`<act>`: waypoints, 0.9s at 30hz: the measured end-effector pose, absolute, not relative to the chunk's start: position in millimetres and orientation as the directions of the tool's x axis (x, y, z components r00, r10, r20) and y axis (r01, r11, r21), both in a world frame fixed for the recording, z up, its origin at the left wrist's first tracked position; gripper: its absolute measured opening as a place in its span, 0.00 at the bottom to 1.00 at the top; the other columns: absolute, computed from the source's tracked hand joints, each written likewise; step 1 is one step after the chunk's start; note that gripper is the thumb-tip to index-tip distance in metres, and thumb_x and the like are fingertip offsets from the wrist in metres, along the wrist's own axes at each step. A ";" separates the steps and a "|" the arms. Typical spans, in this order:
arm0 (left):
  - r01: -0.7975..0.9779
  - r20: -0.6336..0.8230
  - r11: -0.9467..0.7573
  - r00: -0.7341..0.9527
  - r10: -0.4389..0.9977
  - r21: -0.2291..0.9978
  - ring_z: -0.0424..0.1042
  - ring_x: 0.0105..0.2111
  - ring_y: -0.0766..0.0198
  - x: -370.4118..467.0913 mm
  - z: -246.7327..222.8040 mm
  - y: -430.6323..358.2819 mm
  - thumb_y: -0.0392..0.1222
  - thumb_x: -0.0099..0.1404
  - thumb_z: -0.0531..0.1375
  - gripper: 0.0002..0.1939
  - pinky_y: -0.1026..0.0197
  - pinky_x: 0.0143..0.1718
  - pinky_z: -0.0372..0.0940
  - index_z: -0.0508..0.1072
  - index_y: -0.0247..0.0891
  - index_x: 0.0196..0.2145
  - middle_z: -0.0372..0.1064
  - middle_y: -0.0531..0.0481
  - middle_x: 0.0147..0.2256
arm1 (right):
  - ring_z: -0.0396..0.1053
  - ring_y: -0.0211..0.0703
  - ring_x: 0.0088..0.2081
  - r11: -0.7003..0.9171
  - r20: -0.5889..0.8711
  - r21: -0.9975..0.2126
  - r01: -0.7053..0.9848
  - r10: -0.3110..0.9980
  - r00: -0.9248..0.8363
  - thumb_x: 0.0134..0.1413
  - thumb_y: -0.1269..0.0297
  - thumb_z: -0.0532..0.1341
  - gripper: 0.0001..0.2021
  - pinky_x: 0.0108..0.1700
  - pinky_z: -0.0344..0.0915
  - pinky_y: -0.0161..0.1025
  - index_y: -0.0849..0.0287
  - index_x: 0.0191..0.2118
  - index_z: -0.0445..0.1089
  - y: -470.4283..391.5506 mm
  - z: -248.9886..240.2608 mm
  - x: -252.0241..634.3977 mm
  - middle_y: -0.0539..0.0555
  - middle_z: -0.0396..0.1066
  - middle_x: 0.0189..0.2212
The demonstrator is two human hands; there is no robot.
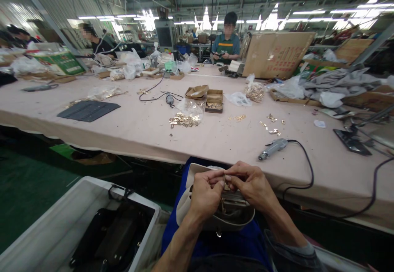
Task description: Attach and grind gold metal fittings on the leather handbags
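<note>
A cream handbag (pixel 243 220) lies open on my lap over a blue cloth (pixel 172 227). My left hand (pixel 206 192) is closed at the bag's upper edge, thumb and fingers pinched together. Opposite it, my right hand (pixel 254 183) pinches at the same spot, the fingertips of both hands meeting. Between them shows a small gold-toned metal fitting (pixel 226 185), partly hidden by the fingers. A metal clasp (pixel 218 233) hangs at the bag's near side.
On the table, an electric screwdriver (pixel 273 148) lies with its cord to the right. Gold metal pieces (pixel 184 120) are heaped near a small cardboard box (pixel 214 100). A white bin (pixel 154 210) with dark bags stands at left. A co-worker (pixel 226 44) sits across the table.
</note>
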State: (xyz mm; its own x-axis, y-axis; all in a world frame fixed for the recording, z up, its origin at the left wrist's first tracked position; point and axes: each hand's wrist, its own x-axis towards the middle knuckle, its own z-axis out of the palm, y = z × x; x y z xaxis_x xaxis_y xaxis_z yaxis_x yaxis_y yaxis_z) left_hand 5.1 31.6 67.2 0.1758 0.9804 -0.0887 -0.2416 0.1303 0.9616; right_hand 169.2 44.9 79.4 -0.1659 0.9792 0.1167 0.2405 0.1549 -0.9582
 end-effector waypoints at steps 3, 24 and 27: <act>-0.240 -0.094 0.134 0.171 0.981 0.962 0.82 0.35 0.52 5.1 65.2 31.5 0.35 0.61 0.65 0.18 0.58 0.39 0.76 0.80 0.26 0.49 0.81 0.37 0.37 | 0.70 0.39 0.27 0.147 0.106 -0.967 0.209 0.975 -0.193 0.58 0.63 0.67 0.06 0.30 0.66 0.37 0.58 0.36 0.80 46.0 79.5 169.6 0.51 0.71 0.28; -0.081 -0.097 0.086 -0.147 0.984 0.993 0.77 0.28 0.60 18.9 66.7 24.2 0.34 0.58 0.66 0.08 0.66 0.30 0.68 0.69 0.36 0.33 0.78 0.46 0.28 | 0.74 0.49 0.35 -0.001 0.019 -0.931 0.366 0.999 0.050 0.60 0.46 0.64 0.19 0.37 0.72 0.39 0.58 0.43 0.78 9.0 55.6 162.5 0.57 0.77 0.35; -0.064 -0.124 0.113 -0.193 0.973 0.992 0.77 0.28 0.59 22.7 66.9 20.7 0.34 0.57 0.67 0.08 0.65 0.30 0.67 0.69 0.37 0.31 0.77 0.47 0.27 | 0.75 0.49 0.32 -0.007 -0.008 -0.928 0.371 1.000 -0.001 0.59 0.42 0.62 0.22 0.34 0.72 0.37 0.57 0.41 0.80 4.0 43.3 162.6 0.57 0.78 0.33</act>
